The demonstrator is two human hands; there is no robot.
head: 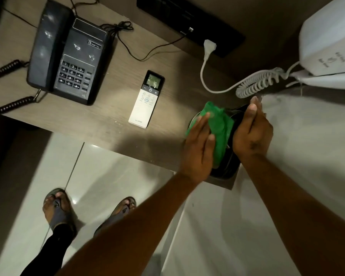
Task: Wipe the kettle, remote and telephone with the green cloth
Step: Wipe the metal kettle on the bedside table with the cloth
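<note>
Kettle (226, 166): stands at the right near corner of the wooden desk (112, 134), mostly hidden by the two hands and the cloth; only dark and metallic parts show. Whether its lid is on, or anything is inside, cannot be told.
Kettle axis: seen from above, so its long axis runs toward the camera; which way the spout points cannot be told.
Green cloth (219, 128): bunched and draped over the top of the kettle, between the two hands.
Left hand (197, 150): fingers extended and laid flat, pressing the cloth against the kettle's left side.
Right hand (253, 132): curled around the dark right side of the kettle, thumb up, gripping it.
Remote (146, 99): white with a dark screen end, lies flat mid-desk, well apart from the kettle; its long axis runs from the near edge toward the wall, screen end farthest away.
Telephone (68, 56): black, at the desk's left, handset in its cradle along the left side; keypad end nearest the desk edge, long axis roughly parallel to the remote's.
White coiled cord (255, 84): hangs from a white wall unit (327, 36), just beyond the right hand.
White plug (209, 45): lies on the desk behind the kettle.
Floor: two feet in sandals (58, 208).
</note>
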